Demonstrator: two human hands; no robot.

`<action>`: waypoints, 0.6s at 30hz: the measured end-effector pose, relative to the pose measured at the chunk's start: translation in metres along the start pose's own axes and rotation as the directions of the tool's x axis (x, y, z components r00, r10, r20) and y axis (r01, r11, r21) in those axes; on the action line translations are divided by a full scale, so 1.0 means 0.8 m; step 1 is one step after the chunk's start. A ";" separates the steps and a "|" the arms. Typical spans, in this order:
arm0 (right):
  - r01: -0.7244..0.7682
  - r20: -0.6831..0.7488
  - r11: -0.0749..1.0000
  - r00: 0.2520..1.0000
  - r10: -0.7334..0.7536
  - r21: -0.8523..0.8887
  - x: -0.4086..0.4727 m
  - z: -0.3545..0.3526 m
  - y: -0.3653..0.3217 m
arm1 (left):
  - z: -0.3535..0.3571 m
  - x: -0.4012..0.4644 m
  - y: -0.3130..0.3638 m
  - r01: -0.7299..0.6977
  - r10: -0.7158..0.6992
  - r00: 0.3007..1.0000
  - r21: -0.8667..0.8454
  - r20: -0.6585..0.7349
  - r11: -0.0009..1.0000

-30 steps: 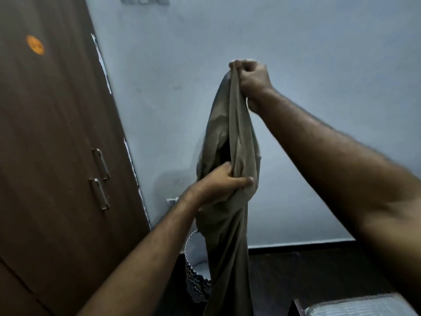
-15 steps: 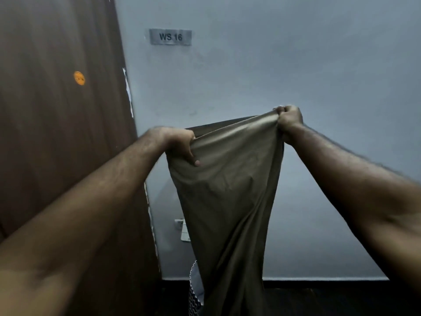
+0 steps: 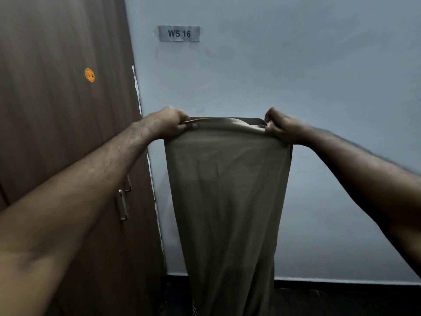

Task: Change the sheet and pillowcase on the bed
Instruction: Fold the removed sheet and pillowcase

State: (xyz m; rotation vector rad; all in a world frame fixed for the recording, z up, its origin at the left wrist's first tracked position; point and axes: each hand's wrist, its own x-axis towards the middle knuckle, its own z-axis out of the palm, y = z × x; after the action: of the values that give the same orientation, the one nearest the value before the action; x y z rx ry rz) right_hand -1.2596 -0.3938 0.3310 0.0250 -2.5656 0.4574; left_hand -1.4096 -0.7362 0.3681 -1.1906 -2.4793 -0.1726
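An olive-brown cloth (image 3: 225,197), a pillowcase or folded sheet, hangs flat in front of me against the pale wall. My left hand (image 3: 173,122) grips its top left corner and my right hand (image 3: 279,125) grips its top right corner, so the upper edge is stretched level between them at chest height. The cloth narrows downward and its lower end runs out of the frame's bottom. No bed or pillow is in view.
A dark brown wardrobe (image 3: 63,110) with metal handles (image 3: 123,204) and an orange sticker stands close on the left. A "WS 16" plate (image 3: 179,33) is on the wall ahead. Dark floor (image 3: 341,299) lies below; a patterned bin edge (image 3: 194,309) peeks out behind the cloth.
My left hand slid from the cloth's middle up to its top edge and out to the left corner. The bunched cloth has been spread flat, both hands now level.
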 end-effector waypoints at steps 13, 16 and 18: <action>-0.221 -0.029 0.807 0.969 0.246 -0.548 -0.002 0.016 -0.020 | 0.027 0.005 0.043 0.083 -0.066 0.996 0.540 -0.051 0.837; -0.301 -0.204 0.866 0.950 0.236 -0.399 0.005 0.018 -0.025 | -0.002 0.016 0.046 0.298 -0.009 0.836 0.441 -0.549 0.847; -0.268 0.145 0.876 0.926 0.350 -0.402 0.009 0.011 -0.034 | -0.006 0.024 0.049 0.330 -0.133 0.855 0.329 -0.501 0.885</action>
State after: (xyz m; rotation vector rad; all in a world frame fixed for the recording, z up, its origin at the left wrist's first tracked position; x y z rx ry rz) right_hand -1.2673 -0.4217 0.3364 -0.5113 -2.8394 0.0673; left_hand -1.3891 -0.6985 0.3777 -0.5778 -2.0811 -0.0020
